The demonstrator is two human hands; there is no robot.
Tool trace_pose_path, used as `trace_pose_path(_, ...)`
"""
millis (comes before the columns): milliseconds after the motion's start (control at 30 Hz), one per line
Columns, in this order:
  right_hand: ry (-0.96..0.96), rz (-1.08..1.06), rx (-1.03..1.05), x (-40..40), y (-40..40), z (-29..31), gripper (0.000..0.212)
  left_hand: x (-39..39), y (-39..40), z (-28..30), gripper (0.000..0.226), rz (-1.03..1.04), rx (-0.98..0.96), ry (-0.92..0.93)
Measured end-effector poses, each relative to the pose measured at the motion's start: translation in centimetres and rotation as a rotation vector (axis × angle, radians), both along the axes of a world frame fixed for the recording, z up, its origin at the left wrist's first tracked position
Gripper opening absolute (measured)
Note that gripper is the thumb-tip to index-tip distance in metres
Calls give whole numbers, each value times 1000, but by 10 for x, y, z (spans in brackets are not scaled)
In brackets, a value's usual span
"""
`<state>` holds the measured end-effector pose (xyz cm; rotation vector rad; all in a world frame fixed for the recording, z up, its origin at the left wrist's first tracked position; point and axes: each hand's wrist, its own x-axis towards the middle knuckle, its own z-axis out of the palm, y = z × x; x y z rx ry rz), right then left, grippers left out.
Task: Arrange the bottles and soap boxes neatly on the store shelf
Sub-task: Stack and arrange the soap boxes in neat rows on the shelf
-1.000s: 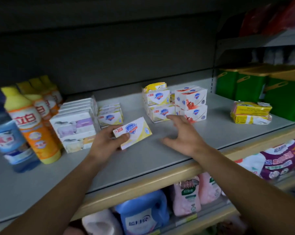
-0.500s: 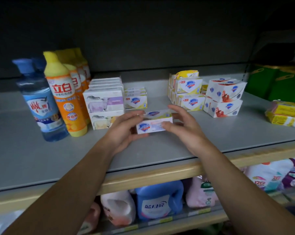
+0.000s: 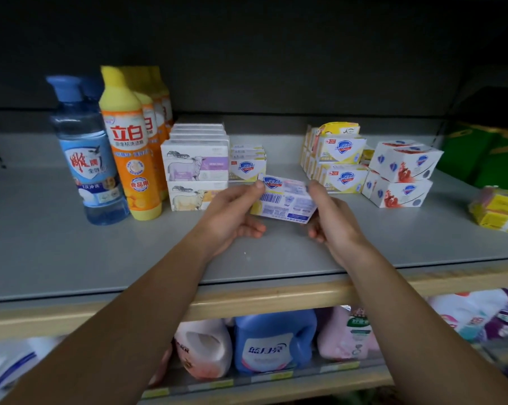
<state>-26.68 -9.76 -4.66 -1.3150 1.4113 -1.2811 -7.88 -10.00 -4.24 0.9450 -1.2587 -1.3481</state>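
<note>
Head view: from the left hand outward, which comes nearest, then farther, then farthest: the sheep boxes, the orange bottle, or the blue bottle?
Measured from the left hand:
1. Sheep boxes, just up and left of it.
2. Orange bottle, farther left.
3. Blue bottle, farthest, at the left end of the row.

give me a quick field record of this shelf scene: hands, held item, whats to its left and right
held item: soap box, barcode side up, lifted off the shelf
left hand: grips the box's left end
right hand: grips its right end
left of it: sheep-print boxes, orange bottle, blue bottle
right of it: yellow-white boxes, red-print boxes
</note>
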Motion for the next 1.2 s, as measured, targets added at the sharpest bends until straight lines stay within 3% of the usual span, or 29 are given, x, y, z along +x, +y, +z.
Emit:
trace_pose_path(67, -186, 17, -65, -4, 2, -2, 28, 2, -2, -2, 10, -24, 15, 66)
trace_pose_path(100, -289, 62, -90, -6, 4, -2, 12, 3, -3, -3, 20, -36, 27, 94)
trace_pose_path(133, -343, 115, -123, -8, 5, -4, 12, 4, -2, -3, 32, -52, 46, 110)
trace_pose_path(233, -277, 223, -212, -10, 5, -8, 37, 3, -1, 0, 42, -28, 85, 143)
trace_pose_path(367, -191, 230, -271, -5, 7, -9, 27, 1, -2, -2, 39, 68, 76, 145)
trace_pose_path(500, -163, 204, -249, -5, 2, -11, 40, 0, -1, -3, 36, 23, -1, 183)
trace_pose_path(600, -110, 140, -237, -5, 0, -14, 49, 2, 0, -5, 50, 12, -77, 144)
trace_pose_path(733, -52, 93, -223, -4, -6, -18, 34, 2, -2, -8, 70, 45, -151, 76)
trace_pose_path(867, -22, 74, -244, -4, -5, -19, 22, 3, -3, -8, 60, 80, -166, 66)
trace_pose_path(1000, -44, 58, -304, -4, -1, -16, 31, 3, -3, -9, 43, 129, -229, -89)
trace_pose_path(1100, -101, 98, -324, -4, 3, -13, 43, -2, -2, -8, 49, 223, -328, -244)
trace_pose_path(1200, -101, 145, -343, -3, 5, -13, 47, -2, 0, -6, 47, 251, -317, -187)
